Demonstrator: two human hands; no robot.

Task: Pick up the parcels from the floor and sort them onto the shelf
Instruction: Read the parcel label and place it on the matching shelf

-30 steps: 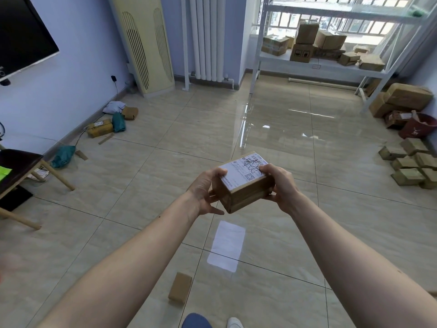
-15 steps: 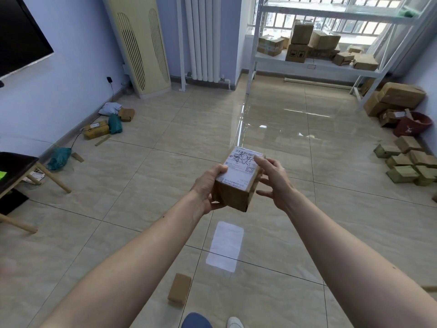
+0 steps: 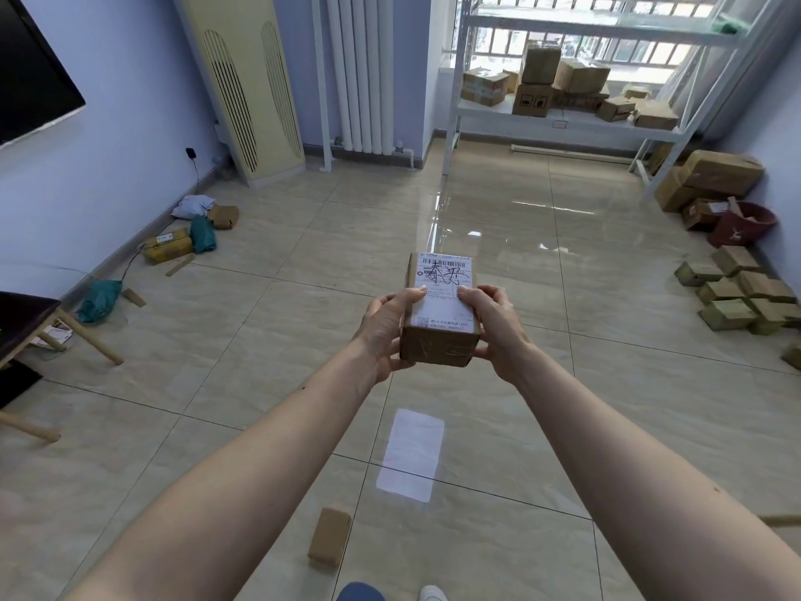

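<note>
A small brown cardboard parcel (image 3: 442, 312) with a white shipping label on top is held at chest height in front of me. My left hand (image 3: 383, 329) grips its left side and my right hand (image 3: 494, 325) grips its right side, thumbs on the label. The white metal shelf (image 3: 559, 121) stands at the far end under the window and carries several cardboard boxes. More parcels lie on the floor: a small brown box (image 3: 329, 535) near my feet, a pile of small boxes (image 3: 737, 292) at the right, bags and boxes (image 3: 190, 236) along the left wall.
Large boxes (image 3: 711, 177) and a red bag (image 3: 741, 225) sit by the shelf's right leg. A wooden-legged dark table (image 3: 26, 323) stands at the left edge. A tall cream air conditioner (image 3: 247, 84) and a white radiator (image 3: 359, 71) line the far wall.
I have turned the parcel so its label runs lengthwise away from me, and my right hand has closed back onto its side. The view has drawn slightly nearer the shelf.
</note>
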